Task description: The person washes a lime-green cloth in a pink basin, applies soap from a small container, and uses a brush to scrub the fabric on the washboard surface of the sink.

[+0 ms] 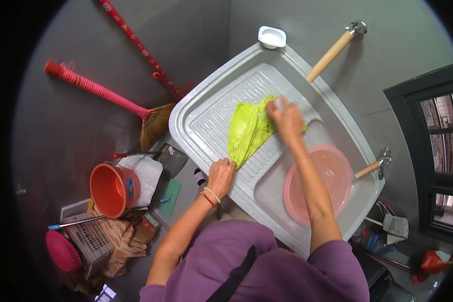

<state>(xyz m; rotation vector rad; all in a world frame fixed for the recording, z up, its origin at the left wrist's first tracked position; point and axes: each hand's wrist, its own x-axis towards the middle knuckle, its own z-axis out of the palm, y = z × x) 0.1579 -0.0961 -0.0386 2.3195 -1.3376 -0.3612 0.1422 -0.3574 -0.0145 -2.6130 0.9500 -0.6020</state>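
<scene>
A lime-green cloth (245, 128), wrinkled and marked with dark spots, is stretched across the ribbed washboard side of a grey laundry sink (200, 90). Its near corner is pinched by my left hand (222, 175) at the sink's front rim. Toward the cloth's far end, my right hand (288, 120) is blurred and closed around a small whitish block (278, 104), possibly soap, pressed to or just over the fabric. Below my right forearm, a pink plastic basin (339, 177) sits in the sink's bowl, with what looks like water inside.
A white plastic tub (272, 37) rests on the sink's far corner. Two wall taps (330, 56) (370, 169) have wooden-coloured extensions over the sink. Left are a broom (109, 92), a red bucket (105, 188), a green brush (171, 198) and a grey crate (90, 234).
</scene>
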